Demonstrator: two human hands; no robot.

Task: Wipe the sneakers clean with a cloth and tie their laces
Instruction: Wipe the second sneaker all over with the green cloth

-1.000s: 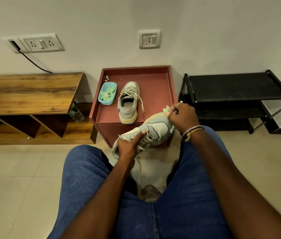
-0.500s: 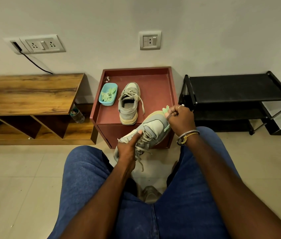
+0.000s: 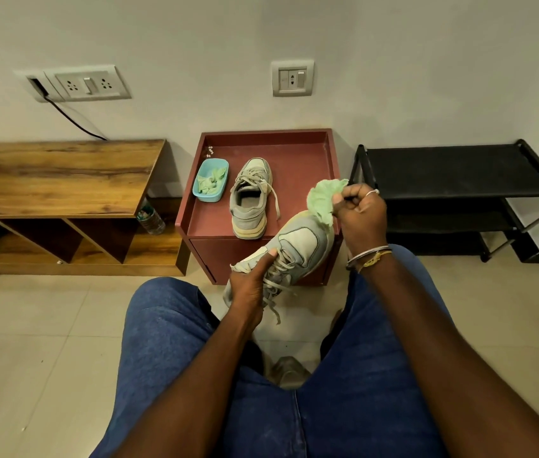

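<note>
Wiping the held sneaker [image 3: 297,247] at its toe, just in front of the red table [image 3: 301,150].
The right hand [image 3: 360,214] bunches a fluffy green cloth [image 3: 322,200] in curled fingers; the left hand [image 3: 250,285] grips the laced midfoot. The loose flat laces [image 3: 274,287] could snag, and the smooth rounded upper may slip. The second sneaker [image 3: 250,196] sits on the table.
</note>
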